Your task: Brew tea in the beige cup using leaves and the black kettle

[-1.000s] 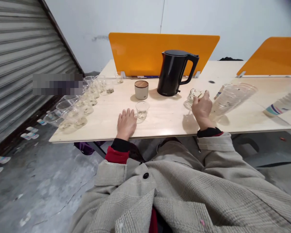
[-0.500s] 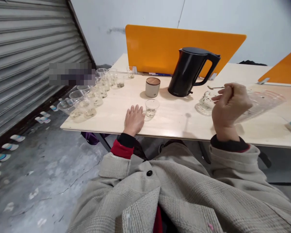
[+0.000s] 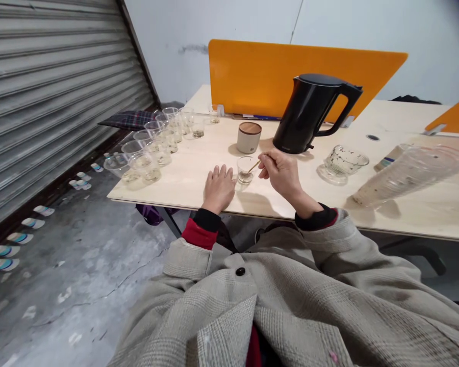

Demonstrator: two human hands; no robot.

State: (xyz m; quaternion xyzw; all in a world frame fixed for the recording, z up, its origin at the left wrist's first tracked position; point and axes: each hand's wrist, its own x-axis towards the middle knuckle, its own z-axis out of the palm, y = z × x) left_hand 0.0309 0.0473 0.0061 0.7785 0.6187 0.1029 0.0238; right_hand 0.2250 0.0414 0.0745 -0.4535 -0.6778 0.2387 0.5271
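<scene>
My left hand lies flat on the table, fingers stretched out, its thumb side close beside a small clear plastic cup. Some dark leafy bits and a little liquid show at the bottom of that cup. Pinched in my right hand is a thin small spoon, its far end down inside the cup. Behind the cup stands a pale canister with a wooden lid. Farther right, a glass bowl has dark specks clinging to its wall.
Several clear cups with leafy bits crowd the table's left side. A black electric kettle stands before an orange divider. Stacked plastic cups lie on the right. The table's front edge runs just before my body.
My right hand has moved left and down from above the glass bowl, bringing the spoon into the clear cup. My left hand stays flat on the table beside the cup.
</scene>
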